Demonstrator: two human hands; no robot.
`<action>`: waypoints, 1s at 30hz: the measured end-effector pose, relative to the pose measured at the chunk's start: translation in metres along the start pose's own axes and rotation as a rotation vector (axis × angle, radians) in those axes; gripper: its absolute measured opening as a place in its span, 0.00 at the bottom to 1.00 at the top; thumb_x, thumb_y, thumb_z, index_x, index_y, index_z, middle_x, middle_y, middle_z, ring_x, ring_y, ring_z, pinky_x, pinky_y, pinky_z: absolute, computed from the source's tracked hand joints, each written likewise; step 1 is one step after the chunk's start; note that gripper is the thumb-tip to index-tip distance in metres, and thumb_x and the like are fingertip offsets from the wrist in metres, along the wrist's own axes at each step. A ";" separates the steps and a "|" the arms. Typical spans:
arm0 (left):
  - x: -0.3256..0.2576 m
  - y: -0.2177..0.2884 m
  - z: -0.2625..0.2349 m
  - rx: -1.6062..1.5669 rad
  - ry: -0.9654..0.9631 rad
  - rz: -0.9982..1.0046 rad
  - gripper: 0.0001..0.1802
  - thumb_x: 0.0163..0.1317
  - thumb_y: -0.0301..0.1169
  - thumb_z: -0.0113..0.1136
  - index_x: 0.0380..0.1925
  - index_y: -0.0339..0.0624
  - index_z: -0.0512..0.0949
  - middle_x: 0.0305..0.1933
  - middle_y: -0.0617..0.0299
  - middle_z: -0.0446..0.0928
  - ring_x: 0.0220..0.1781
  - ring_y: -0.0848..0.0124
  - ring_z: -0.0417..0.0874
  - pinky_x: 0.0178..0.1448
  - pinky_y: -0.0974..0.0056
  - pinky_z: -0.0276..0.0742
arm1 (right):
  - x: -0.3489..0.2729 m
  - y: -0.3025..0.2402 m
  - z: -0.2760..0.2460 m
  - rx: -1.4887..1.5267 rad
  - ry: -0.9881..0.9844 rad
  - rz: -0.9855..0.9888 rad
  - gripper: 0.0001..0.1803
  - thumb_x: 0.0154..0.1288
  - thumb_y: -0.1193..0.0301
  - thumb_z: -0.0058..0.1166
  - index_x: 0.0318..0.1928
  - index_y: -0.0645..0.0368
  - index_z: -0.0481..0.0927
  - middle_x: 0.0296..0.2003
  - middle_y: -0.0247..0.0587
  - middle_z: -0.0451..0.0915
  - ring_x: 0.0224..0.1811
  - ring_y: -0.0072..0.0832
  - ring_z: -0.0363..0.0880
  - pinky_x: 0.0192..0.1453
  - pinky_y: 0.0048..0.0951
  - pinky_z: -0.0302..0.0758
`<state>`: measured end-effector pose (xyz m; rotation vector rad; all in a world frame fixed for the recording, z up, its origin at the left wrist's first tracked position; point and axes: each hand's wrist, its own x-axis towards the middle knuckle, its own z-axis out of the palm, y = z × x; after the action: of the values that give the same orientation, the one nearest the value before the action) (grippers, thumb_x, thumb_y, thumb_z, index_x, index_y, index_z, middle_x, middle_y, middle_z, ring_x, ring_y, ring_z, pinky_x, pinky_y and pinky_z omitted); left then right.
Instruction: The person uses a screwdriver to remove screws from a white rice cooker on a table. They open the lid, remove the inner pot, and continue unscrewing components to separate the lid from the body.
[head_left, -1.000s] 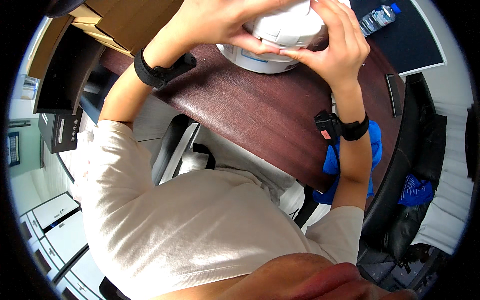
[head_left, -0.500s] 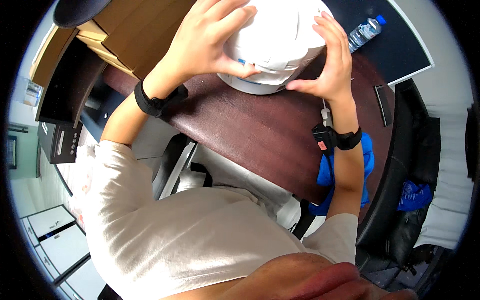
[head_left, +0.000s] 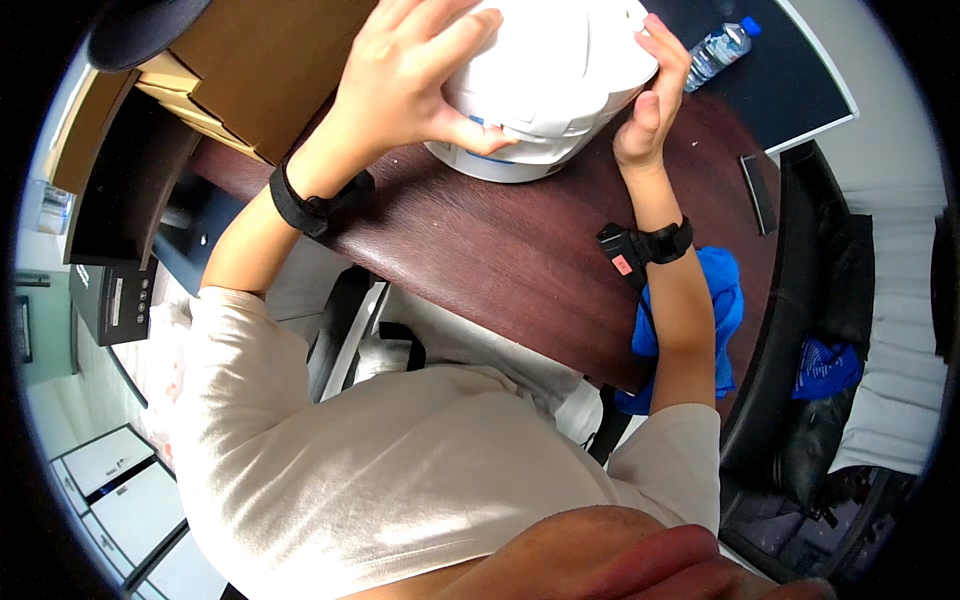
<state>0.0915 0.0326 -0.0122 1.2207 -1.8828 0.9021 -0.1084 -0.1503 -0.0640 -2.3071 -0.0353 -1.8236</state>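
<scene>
A dark wooden table [head_left: 500,260] fills the middle of the view, with a cardboard box [head_left: 250,60] at its far left. A white round appliance [head_left: 545,75] sits on the table near its far edge. The left hand [head_left: 405,85] lies spread over the appliance's left side, thumb pressed against it; the right hand [head_left: 650,95] cups its right side. A water bottle [head_left: 718,50] lies beyond.

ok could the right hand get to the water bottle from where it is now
Probably yes. The right hand rests on the side of the white container, and the water bottle lies just beyond it on the dark mat, with nothing between them.
</scene>
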 end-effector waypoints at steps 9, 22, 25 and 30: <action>-0.006 -0.009 0.005 -0.046 0.031 0.000 0.46 0.36 0.61 0.73 0.48 0.34 0.79 0.53 0.45 0.79 0.58 0.49 0.79 0.65 0.47 0.70 | 0.087 0.054 -0.030 0.420 -0.326 0.570 0.17 0.76 0.67 0.39 0.51 0.61 0.81 0.49 0.43 0.83 0.55 0.29 0.80 0.62 0.31 0.72; -0.008 -0.009 0.004 -0.032 0.061 -0.012 0.44 0.37 0.65 0.69 0.43 0.35 0.81 0.51 0.46 0.80 0.55 0.49 0.80 0.60 0.47 0.74 | 0.091 0.071 0.019 0.615 -0.681 0.853 0.22 0.77 0.62 0.41 0.64 0.56 0.75 0.60 0.42 0.78 0.60 0.27 0.78 0.65 0.26 0.72; -0.008 -0.008 0.005 -0.048 0.052 -0.027 0.45 0.37 0.66 0.68 0.43 0.36 0.81 0.51 0.46 0.80 0.55 0.49 0.80 0.61 0.47 0.73 | 0.086 0.080 0.020 0.609 -0.674 0.807 0.22 0.77 0.61 0.41 0.64 0.56 0.75 0.59 0.42 0.78 0.60 0.27 0.77 0.64 0.25 0.72; -0.007 -0.002 0.006 0.029 0.024 -0.039 0.48 0.39 0.72 0.65 0.45 0.38 0.79 0.53 0.46 0.78 0.57 0.48 0.79 0.64 0.44 0.70 | 0.099 0.057 0.000 0.293 -0.723 0.718 0.23 0.79 0.58 0.39 0.61 0.59 0.76 0.57 0.40 0.78 0.60 0.26 0.75 0.64 0.24 0.69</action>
<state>0.0949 0.0302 -0.0210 1.2538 -1.8272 0.9219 -0.0769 -0.2161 0.0236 -2.2138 0.3438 -0.5745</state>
